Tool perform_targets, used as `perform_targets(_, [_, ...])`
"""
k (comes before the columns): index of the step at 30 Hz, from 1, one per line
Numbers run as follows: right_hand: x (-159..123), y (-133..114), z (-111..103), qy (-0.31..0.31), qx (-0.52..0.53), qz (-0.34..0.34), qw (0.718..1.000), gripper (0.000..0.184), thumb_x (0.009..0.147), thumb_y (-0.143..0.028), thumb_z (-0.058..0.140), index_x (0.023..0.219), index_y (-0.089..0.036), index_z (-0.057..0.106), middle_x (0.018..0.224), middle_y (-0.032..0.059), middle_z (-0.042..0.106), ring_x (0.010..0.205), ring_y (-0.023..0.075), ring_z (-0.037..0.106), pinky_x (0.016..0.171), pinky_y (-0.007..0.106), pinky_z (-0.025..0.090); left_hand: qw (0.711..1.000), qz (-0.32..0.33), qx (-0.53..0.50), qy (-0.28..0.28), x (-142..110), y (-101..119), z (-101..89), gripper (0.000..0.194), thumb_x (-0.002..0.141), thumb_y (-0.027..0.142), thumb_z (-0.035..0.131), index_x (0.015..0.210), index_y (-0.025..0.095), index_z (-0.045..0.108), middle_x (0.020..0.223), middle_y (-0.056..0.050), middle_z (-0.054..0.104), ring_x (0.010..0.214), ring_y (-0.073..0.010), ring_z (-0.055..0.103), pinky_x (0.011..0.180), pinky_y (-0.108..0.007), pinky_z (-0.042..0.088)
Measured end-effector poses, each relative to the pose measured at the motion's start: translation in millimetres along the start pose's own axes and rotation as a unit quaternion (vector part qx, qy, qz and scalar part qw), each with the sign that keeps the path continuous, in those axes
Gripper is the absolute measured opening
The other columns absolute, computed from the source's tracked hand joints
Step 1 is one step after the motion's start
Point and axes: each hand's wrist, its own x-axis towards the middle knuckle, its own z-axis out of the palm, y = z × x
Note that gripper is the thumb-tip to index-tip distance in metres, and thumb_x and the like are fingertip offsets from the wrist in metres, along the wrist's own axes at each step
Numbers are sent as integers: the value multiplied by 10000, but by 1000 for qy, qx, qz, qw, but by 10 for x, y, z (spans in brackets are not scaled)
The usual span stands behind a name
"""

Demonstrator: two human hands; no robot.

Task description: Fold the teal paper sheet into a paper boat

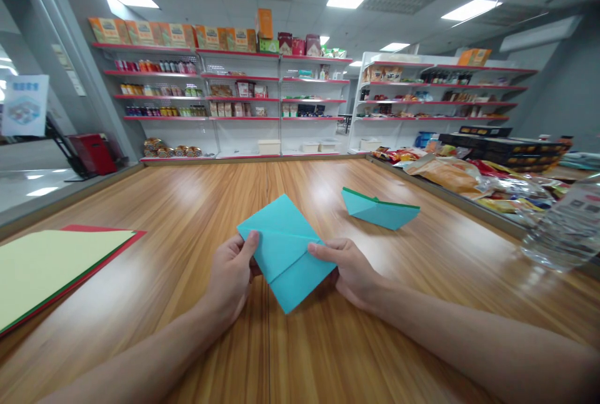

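A folded teal sheet of paper point(285, 247) is held just above the wooden table point(187, 204), one corner pointing toward me. My left hand point(232, 276) pinches its left edge, thumb on top. On the right edge, my right hand point(349, 272) grips with the thumb laid across a fold. Farther back and to the right, a finished teal paper boat point(379, 209) rests on the table, apart from both hands.
A stack of coloured paper sheets point(51, 263), pale yellow on top, lies at the left edge. A clear plastic water bottle point(565, 226) lies at the right. Snack packets point(469, 176) crowd the right side. Store shelves point(225, 101) line the back wall.
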Motion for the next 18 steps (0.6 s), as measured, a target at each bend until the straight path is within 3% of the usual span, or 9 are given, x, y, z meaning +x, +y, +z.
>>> perform_targets(4, [-39,14,-8,-104,-40,66,992,222,648,-276,773,692,-77,685,678,62,682,583,124,605,600,252,475,976,97,183,61,-8,25,-50,332,794,479,586,747,150,582,629,-11,592,545,-139,514,499,-228,395])
perform_targets(8, [-82,-13,67,-170,-69,53,982,373,671,-294,759,989,-127,659,929,80,687,808,173,644,815,350,487,927,142,343,45,-98,62,7,444,831,517,500,553,179,427,504,40,393,465,-101,359,431,-215,260])
perform_targets(10, [-112,-22,111,-193,-107,29,975,410,715,-324,725,1071,-151,622,990,79,673,880,185,634,863,371,473,926,125,353,42,-125,55,32,485,824,543,490,522,186,362,494,49,333,448,-91,315,417,-216,225])
perform_targets(14, [-179,-6,168,-224,-189,7,956,311,771,-363,666,968,-125,637,916,73,670,827,179,624,792,341,501,963,44,262,51,-141,6,54,488,814,601,451,559,191,386,503,42,380,439,-99,353,401,-209,258])
perform_targets(18, [-232,22,221,-258,-162,-8,952,313,769,-353,670,969,-117,625,918,74,665,811,162,616,773,321,502,969,34,227,90,-164,8,97,495,798,612,470,554,195,360,479,52,360,413,-87,326,375,-198,261])
